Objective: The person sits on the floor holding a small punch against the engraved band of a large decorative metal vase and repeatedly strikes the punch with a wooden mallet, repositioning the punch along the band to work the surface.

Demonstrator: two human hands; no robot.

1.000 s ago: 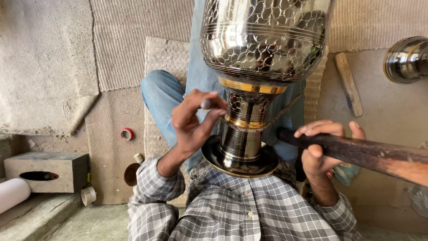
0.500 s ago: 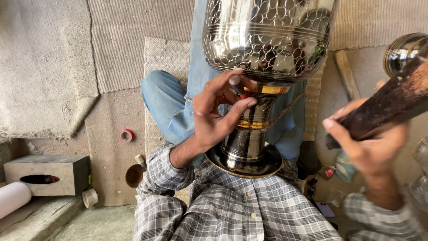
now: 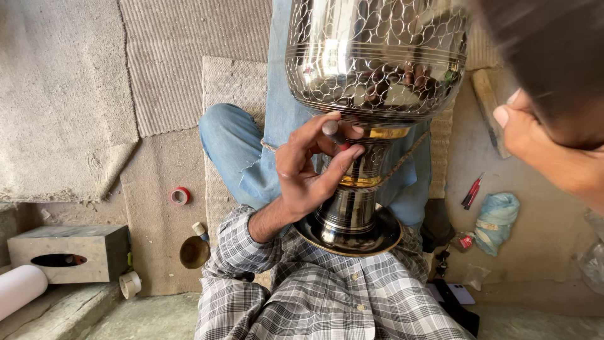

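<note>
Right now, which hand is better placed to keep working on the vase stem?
Left, likely: the left hand has its fingers at the metal vase stem; the right hand is raised off to the side.

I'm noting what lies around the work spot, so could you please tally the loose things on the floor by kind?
Tape rolls: 2, a red one and a white one
Wooden boxes: 1
Small brown bowls: 1
Red-handled screwdrivers: 1
Blue cloth bundles: 1
White tubes: 1
Total: 7
</note>
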